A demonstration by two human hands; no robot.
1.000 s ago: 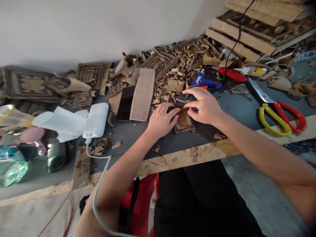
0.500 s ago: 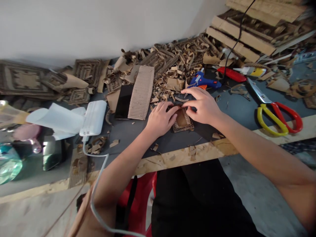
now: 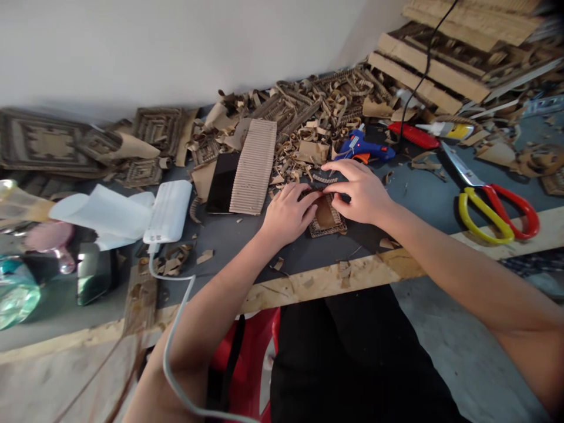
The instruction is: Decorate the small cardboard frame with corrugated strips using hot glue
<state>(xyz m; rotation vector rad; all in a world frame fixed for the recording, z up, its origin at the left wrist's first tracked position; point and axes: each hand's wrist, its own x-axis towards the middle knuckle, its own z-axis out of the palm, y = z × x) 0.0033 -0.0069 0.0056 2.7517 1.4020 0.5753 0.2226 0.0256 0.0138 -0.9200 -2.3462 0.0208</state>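
Observation:
A small rectangular cardboard frame (image 3: 326,220) with a corrugated border lies flat on the dark tabletop (image 3: 423,191). My left hand (image 3: 286,215) rests on its left edge, fingertips pressing the top left corner. My right hand (image 3: 359,191) covers its top right part, thumb and fingers pinching a thin corrugated strip along the top edge. Both hands meet over the frame's top side, and the strip itself is mostly hidden under the fingers.
A blue glue gun (image 3: 363,147) lies just behind my right hand, with yellow-and-red scissors (image 3: 493,202) to the right. A corrugated cardboard sheet (image 3: 254,167), a heap of cardboard scraps (image 3: 317,111), a white power bank (image 3: 169,211) with cable and a phone (image 3: 93,271) lie left.
My hands stay on the frame; the right fingers have lowered slightly onto the top edge. The view has shifted a little.

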